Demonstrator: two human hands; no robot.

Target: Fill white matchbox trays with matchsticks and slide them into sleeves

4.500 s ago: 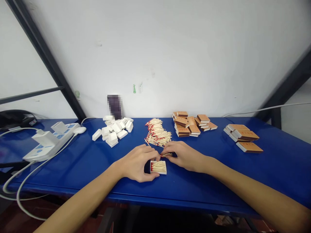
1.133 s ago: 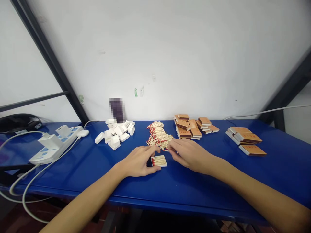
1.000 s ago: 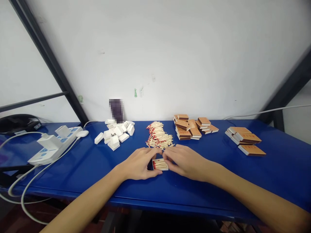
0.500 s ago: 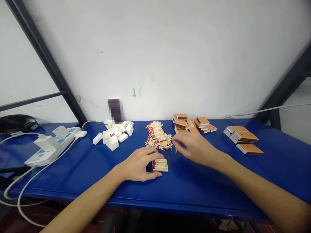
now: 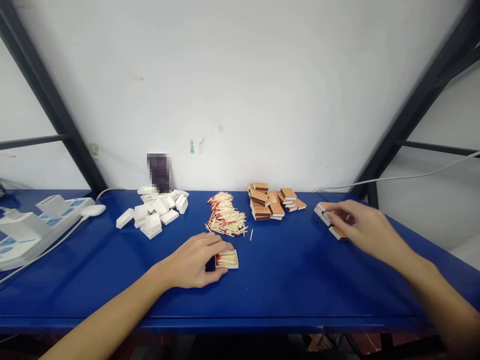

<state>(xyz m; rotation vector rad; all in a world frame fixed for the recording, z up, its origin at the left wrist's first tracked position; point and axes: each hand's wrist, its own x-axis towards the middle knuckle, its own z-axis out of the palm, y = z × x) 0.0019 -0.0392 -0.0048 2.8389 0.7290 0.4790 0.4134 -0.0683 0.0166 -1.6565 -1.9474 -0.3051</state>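
My left hand (image 5: 195,260) lies on the blue table (image 5: 285,280), its fingers and thumb closed around a small white tray of red-tipped matches (image 5: 227,258). My right hand (image 5: 360,227) is stretched far to the right, fingers spread, over a stack of flat brown matchbox sleeves (image 5: 332,222) and touching or nearly touching them. A heap of loose matches (image 5: 224,220) lies behind the tray, with one stray match (image 5: 251,235) beside it.
A pile of white empty trays (image 5: 155,212) sits at the back left, a pile of brown sleeves (image 5: 272,202) at the back centre. A white power strip (image 5: 33,225) with cables lies at far left. Black frame struts rise on both sides against the white wall.
My right hand has left the match heap and swung right to the far stack of sleeves. The camera has turned to the right. My left hand stays on the tray.
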